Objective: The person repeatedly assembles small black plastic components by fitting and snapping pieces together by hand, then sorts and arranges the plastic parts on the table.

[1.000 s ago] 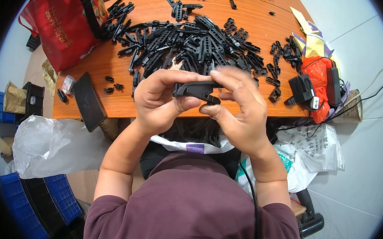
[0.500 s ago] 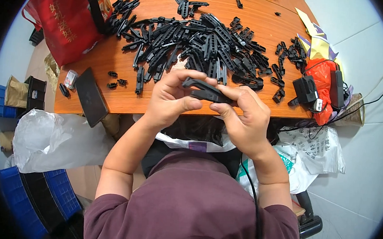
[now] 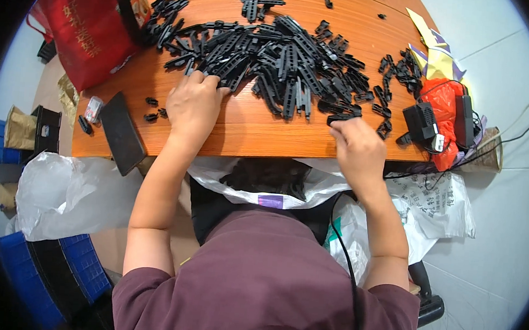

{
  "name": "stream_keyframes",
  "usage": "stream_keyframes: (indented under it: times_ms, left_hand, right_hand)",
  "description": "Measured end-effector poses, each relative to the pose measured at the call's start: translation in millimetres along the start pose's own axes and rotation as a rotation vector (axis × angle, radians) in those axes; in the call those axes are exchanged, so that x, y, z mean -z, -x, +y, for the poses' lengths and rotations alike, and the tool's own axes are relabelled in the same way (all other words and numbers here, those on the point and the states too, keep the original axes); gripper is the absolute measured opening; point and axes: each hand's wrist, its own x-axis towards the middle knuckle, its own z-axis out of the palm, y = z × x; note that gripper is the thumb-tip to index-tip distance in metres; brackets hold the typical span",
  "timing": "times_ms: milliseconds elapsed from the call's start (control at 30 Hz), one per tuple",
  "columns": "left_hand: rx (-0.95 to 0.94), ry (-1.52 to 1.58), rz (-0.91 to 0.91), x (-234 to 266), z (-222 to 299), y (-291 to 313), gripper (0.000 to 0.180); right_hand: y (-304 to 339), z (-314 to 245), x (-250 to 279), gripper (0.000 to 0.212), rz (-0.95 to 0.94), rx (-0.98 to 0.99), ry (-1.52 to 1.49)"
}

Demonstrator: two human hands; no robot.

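A heap of long, slotted black plastic parts [image 3: 288, 62] covers the middle of the wooden table. My left hand [image 3: 193, 106] reaches to the near left edge of this heap, fingers curled down among the parts; what they grip is hidden under the hand. On the right, my right hand [image 3: 360, 148] is closed, its thumb and fingertips pinching the near end of a short black plastic clip [image 3: 343, 116] at the heap's right front. Below the table edge, a white bag [image 3: 238, 196] on my lap lies open with dark pieces [image 3: 264, 176] inside.
A red bag [image 3: 81, 29] stands at the table's left, near a dark phone-like slab [image 3: 121, 133] overhanging the front edge. Smaller black clips [image 3: 409, 74] lie at the right, beside a black power adapter [image 3: 421, 121] and an orange-red plastic bag [image 3: 442, 94]. A cable [image 3: 492, 153] trails off rightward.
Both hands held a black part between them above the table edge. Now they are apart, the left at the heap's edge and the right at a clip; that part is no longer between them.
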Motion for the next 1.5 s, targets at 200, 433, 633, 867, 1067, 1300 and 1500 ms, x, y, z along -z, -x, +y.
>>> stream_keyframes:
  times_ms: [200, 433, 633, 867, 1067, 1300, 1500]
  left_hand:
    - [-0.055, -0.089, -0.105, 3, 5, 1, 0.018]
    - [0.247, 0.186, -0.310, 19, -3, -7, 0.015]
    - [0.653, 1.310, -0.374, 23, -26, -15, 0.016]
    - [0.491, 1.755, -0.463, 18, 14, 3, 0.055]
    - [0.373, 1.951, -0.357, 39, 59, 7, 0.045]
    - [-0.046, 1.891, -0.007, 27, 60, 16, 0.035]
    - [-0.198, 1.819, 0.120, 38, 63, 10, 0.034]
  right_hand:
    - [-16, 20, 1, 0.004, -0.126, -0.012, 0.203]
    - [-16, 23, -5, 0.007, -0.120, 0.072, 0.247]
    - [-16, 23, -1, 0.008, -0.147, 0.086, 0.284]
    - [-32, -16, 9, 0.017, -0.002, -0.228, -0.546]
    - [-22, -60, 13, 0.013, -0.016, -0.228, -1.403]
    - [-19, -73, 10, 0.015, 0.088, -0.242, -1.338]
    - [-15, -71, 8, 0.017, 0.149, -0.210, -1.312]
